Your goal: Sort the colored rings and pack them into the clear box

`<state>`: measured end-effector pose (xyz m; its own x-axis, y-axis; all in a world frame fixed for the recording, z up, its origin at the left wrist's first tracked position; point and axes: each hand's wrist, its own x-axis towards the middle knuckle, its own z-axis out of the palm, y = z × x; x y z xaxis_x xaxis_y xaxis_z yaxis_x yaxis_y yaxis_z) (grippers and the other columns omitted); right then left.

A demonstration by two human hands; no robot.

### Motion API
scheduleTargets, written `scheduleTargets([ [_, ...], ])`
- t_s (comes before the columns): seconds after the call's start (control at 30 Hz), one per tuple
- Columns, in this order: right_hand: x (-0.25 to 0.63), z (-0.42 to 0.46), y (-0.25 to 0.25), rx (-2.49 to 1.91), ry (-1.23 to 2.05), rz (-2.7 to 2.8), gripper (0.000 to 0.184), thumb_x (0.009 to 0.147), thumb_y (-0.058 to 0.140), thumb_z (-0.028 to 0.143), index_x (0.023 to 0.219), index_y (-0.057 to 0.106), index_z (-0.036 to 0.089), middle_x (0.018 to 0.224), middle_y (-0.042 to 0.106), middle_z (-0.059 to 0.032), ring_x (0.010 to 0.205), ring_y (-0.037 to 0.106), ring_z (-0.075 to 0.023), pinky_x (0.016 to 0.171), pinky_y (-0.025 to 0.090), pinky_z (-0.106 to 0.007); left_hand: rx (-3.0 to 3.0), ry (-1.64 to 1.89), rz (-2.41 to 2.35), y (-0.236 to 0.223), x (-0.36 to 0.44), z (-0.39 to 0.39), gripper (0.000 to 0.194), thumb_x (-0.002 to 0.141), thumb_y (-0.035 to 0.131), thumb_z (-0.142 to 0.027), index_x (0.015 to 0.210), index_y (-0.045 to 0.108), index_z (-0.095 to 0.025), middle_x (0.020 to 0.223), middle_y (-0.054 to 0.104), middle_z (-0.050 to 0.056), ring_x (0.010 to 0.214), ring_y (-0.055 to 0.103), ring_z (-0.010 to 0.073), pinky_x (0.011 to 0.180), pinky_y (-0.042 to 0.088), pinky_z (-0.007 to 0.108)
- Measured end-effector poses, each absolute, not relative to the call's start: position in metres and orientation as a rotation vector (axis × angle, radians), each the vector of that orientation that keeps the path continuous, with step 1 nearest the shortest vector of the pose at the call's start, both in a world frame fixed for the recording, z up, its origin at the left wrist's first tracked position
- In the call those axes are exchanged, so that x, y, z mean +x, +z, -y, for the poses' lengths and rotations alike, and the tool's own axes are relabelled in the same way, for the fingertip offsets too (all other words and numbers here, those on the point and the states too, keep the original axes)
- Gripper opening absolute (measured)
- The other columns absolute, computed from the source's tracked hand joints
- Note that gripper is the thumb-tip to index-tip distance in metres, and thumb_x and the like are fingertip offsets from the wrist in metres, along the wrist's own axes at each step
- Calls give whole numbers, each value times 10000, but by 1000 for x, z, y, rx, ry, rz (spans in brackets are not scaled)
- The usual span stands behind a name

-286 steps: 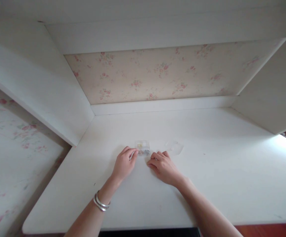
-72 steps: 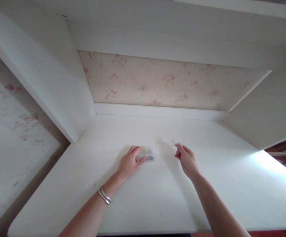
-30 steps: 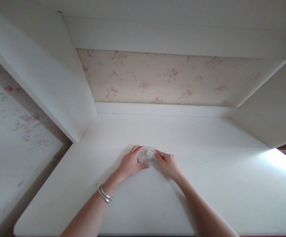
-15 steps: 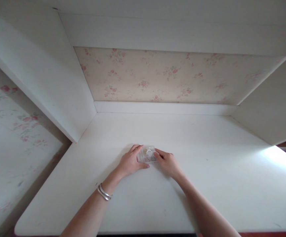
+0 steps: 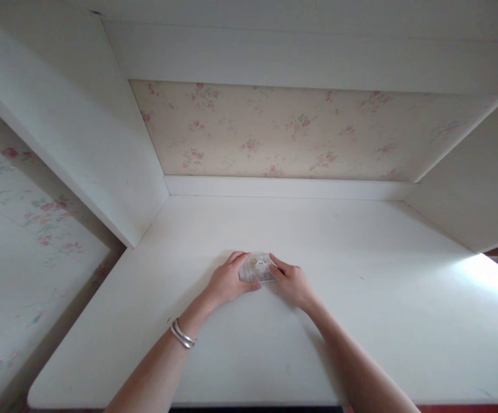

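A small clear plastic box (image 5: pixel 255 269) rests on the white desk, with a white piece and some yellowish and grey bits showing inside it. My left hand (image 5: pixel 227 280) grips its left side, fingers at the far edge and thumb along the near edge. At the box's right end is my right hand (image 5: pixel 291 281), thumb and forefinger closed on the edge of the box. What exactly the contents are is too small to tell. Silver bangles (image 5: pixel 183 334) circle my left wrist.
The white desk (image 5: pixel 214 355) has a raised back ledge (image 5: pixel 292 187) and white side panels (image 5: pixel 81 126). Floral wallpaper (image 5: pixel 249 129) covers the wall behind. An overhead white panel (image 5: pixel 300 57) hangs above the back. Bright light falls on the right edge.
The white piece in the box looks different, and the lid now seems to lie flatter over it. Both hands stay almost in place on the box.
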<state>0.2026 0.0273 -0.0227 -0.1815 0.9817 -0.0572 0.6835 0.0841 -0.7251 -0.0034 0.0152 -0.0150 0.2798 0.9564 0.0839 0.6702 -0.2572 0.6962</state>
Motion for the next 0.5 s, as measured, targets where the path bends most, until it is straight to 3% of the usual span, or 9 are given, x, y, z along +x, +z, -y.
scheduleTargets([
  [0.3,201,-28,-20,-1676,842,1954,475,892,377,415,1289,516,195,1093,664,-118,911,640,-225,762,444,-296,1982,670,-1487,-8,-1,-13,746,615,741,-463,1276,452,-270,1302,479,45,1101,519,238,910,434,322],
  [0.5,199,-30,-16,-1664,796,2015,461,898,360,388,1278,534,193,1059,680,-113,892,645,-219,741,441,-278,1969,652,-1515,-6,-1,-11,724,626,722,-483,1265,452,-276,1296,477,35,1019,560,223,800,472,295],
])
